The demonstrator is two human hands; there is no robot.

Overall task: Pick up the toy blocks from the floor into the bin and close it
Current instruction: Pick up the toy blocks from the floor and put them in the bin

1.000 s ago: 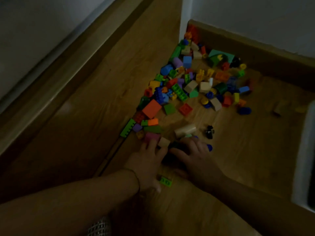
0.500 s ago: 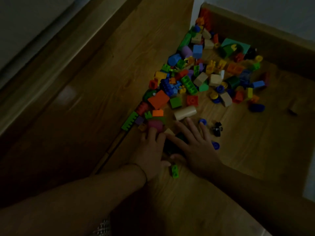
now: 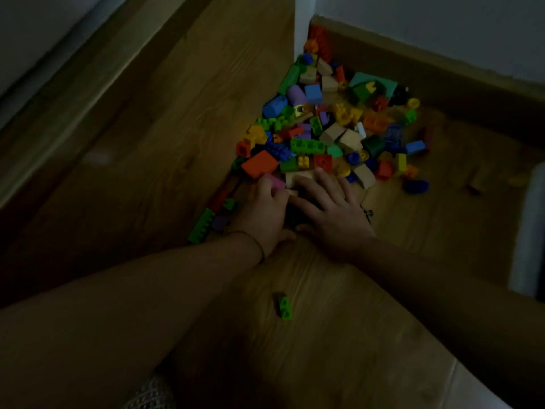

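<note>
Both hands are down on the floor at the near edge of the blocks, which lie heaped in the corner by the wall. The left hand curls over a pink block; the right hand lies spread, fingers flat against a pale block. Neither hand clearly grips anything; in this dim light I cannot tell what sits in the dark gap between the palms. This looks like the gathering step, with no block binned yet. A pale edge at far right may be the bin. Next, the hands must cup a batch, lift it and carry it right; a stray green block lies nearer the person
</note>
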